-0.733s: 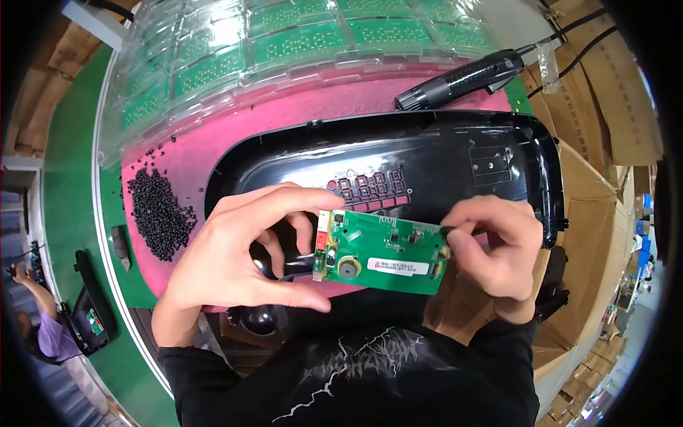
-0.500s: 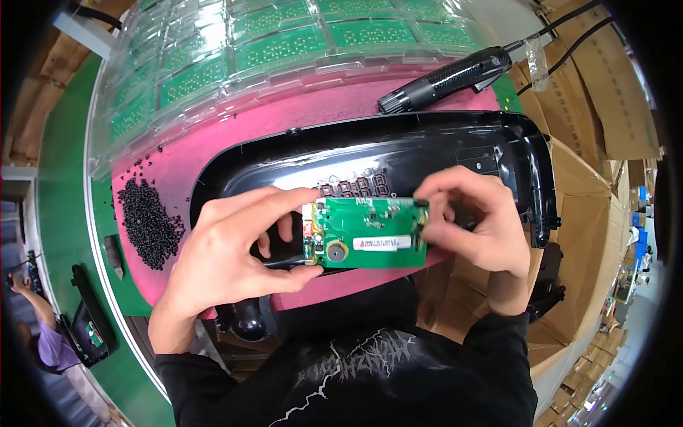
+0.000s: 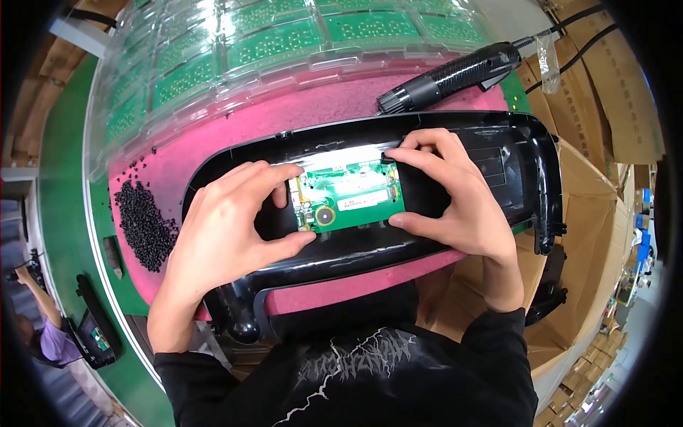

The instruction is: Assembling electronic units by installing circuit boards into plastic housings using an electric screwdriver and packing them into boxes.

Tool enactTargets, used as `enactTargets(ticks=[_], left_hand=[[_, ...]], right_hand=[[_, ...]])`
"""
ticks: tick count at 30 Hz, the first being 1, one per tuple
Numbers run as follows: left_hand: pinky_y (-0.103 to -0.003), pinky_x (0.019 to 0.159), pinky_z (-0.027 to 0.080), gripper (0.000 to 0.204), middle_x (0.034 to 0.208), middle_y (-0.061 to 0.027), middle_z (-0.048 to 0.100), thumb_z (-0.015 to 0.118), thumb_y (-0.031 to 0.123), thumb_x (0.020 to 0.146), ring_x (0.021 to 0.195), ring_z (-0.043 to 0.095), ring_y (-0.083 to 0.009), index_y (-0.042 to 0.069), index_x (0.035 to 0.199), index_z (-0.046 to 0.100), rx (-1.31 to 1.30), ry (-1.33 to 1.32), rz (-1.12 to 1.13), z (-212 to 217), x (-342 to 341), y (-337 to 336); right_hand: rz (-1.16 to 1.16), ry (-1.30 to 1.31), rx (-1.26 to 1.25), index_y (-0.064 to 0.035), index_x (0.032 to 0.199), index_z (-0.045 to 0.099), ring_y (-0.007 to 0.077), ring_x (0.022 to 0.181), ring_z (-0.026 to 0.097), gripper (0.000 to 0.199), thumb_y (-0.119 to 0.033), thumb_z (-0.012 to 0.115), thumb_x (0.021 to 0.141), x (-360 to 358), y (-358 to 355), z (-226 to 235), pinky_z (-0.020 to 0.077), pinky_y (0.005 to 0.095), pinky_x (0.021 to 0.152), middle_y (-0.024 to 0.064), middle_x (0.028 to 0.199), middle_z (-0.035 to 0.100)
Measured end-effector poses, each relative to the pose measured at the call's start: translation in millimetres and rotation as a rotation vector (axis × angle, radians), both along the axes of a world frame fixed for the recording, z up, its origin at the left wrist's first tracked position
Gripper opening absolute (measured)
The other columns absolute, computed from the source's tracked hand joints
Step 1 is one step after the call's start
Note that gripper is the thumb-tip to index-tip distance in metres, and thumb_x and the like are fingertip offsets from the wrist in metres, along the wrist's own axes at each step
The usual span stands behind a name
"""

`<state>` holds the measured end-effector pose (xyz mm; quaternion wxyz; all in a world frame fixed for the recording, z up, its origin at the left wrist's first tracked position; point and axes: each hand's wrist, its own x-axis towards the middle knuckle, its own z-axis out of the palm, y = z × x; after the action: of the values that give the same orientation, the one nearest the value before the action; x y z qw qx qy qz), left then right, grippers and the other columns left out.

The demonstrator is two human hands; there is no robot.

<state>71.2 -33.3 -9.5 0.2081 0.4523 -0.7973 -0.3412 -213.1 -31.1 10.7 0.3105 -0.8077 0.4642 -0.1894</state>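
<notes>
A green circuit board [image 3: 356, 186] with a white label and a round buzzer lies over the middle of a long black plastic housing [image 3: 284, 146]. My left hand [image 3: 231, 220] grips the board's left end, thumb at the lower corner and fingers at the upper one. At the opposite end my right hand [image 3: 455, 192] holds the board the same way, thumb below and fingertips above. Whether the board rests fully on the housing's floor I cannot tell. The housing lies hollow side up on a pink mat [image 3: 242, 128].
A pile of small black screws [image 3: 144, 226] lies left of the housing. Behind it stand clear plastic trays [image 3: 256, 82] of green boards. A black electric screwdriver [image 3: 452, 78] lies at the back right. A cardboard box [image 3: 580, 235] stands at right. A person in purple [image 3: 57, 345] works far left.
Both hands have carried the circuit board away from me and down into the housing. Its digit side no longer shows above the board. My right fingers have settled on the board's right corners.
</notes>
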Motion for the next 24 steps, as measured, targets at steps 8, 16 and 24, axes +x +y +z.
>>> enactTargets(ticks=[8,16,24], left_hand=[[-0.031,0.061,0.044,0.062,0.075,-0.0062,0.053,0.082,0.011,0.057,0.065,0.048,-0.0183,0.004,0.116,0.063,0.01,-0.005,-0.005,0.3,-1.8,-0.9],[-0.031,0.061,0.044,0.062,0.076,-0.0062,0.053,0.083,0.012,0.058,0.065,0.049,-0.0189,0.003,0.116,0.063,-0.005,0.011,-0.006,-0.3,1.1,-1.5],[-0.036,0.067,0.05,0.054,0.08,-0.0057,0.058,0.082,0.02,0.065,0.077,0.06,-0.024,0.002,0.112,0.062,-0.118,0.007,-0.023,-2.1,2.6,-3.5]], right_hand=[[-0.008,0.044,0.016,-0.0036,0.121,0.057,0.0283,0.103,0.047,0.061,-0.012,0.081,0.066,1.8,-0.3,2.3,0.0411,0.0363,0.094,0.0117,0.12,0.049],[-0.011,0.053,0.016,-0.0038,0.121,0.058,0.0282,0.102,0.047,0.061,-0.011,0.082,0.065,5.5,-1.4,4.5,0.0412,0.0365,0.093,0.0112,0.119,0.049],[-0.035,0.088,-0.025,-0.0007,0.117,0.059,0.0297,0.102,0.049,0.063,-0.006,0.08,0.058,10.1,-3.7,5.8,0.0411,0.0366,0.093,0.0124,0.114,0.051]])
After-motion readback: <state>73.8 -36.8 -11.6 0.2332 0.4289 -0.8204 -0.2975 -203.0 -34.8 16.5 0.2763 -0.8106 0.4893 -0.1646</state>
